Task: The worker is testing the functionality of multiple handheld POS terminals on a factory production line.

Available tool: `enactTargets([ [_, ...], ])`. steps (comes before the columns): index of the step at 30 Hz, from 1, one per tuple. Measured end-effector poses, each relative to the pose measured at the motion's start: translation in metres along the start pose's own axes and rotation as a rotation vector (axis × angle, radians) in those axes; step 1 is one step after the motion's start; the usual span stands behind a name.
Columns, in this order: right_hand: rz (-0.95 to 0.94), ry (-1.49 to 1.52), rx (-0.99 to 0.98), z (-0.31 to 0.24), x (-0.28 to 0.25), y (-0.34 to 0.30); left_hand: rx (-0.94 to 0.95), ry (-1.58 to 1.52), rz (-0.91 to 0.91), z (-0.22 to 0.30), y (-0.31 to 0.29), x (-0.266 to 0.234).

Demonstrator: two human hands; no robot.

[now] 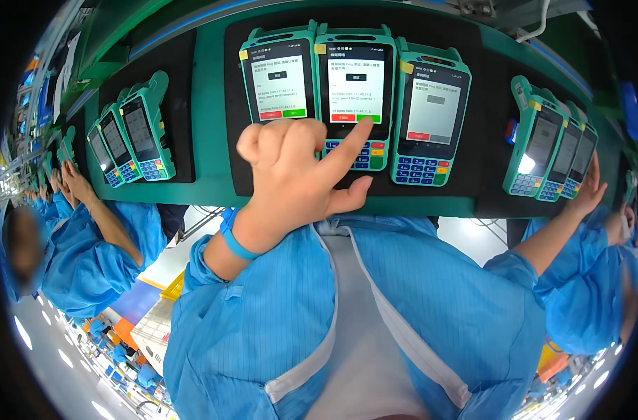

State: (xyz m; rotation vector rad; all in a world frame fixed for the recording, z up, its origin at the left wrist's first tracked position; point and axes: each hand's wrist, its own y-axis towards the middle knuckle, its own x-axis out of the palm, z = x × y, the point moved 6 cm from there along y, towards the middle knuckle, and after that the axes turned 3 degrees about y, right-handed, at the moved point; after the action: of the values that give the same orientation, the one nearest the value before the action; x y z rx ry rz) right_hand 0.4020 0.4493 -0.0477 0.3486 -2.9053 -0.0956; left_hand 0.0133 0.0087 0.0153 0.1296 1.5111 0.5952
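My left hand [291, 171], a blue band at its wrist, reaches over three green handheld payment terminals. Its index finger is stretched out, with the tip on the green on-screen button of the middle payment terminal [354, 66]. The thumb stands apart below, the other fingers are curled, and nothing is held. Behind the curled fingers, the left payment terminal [275, 70] has its lower part hidden. The right payment terminal [431, 105] lies uncovered, its screen showing a red button beside a grey one. My right hand is out of sight.
The terminals lie on a black mat [487, 91] over a green bench [210, 119]. More terminals lie at the left [140, 133] and right [543, 150]. Co-workers in blue sit on both sides; a co-worker's hand [586, 189] is at the right group.
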Motion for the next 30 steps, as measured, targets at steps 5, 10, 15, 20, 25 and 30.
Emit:
enactTargets([
  [5, 0.042, 0.011, 0.019, 0.001, -0.001, -0.001, -0.017, -0.011, -0.03, -0.006, -0.003, 0.002],
  [10, 0.049, -0.024, 0.004, 0.002, -0.007, 0.001, -0.111, 0.054, 0.009, -0.032, -0.022, -0.013],
  [15, 0.037, 0.012, 0.049, 0.003, -0.009, 0.003, -0.152, 0.106, 0.032, -0.047, -0.031, -0.01],
  [20, 0.018, 0.029, 0.059, 0.003, -0.006, 0.001, -0.177, 0.104, 0.02, -0.052, -0.032, -0.01],
  [25, 0.033, 0.029, 0.066, 0.001, -0.003, 0.0, -0.275, -0.019, 0.065, -0.077, -0.03, -0.017],
  [30, 0.045, 0.042, 0.066, 0.0, -0.002, -0.001, -0.325, -0.35, 0.03, -0.089, -0.026, 0.004],
])
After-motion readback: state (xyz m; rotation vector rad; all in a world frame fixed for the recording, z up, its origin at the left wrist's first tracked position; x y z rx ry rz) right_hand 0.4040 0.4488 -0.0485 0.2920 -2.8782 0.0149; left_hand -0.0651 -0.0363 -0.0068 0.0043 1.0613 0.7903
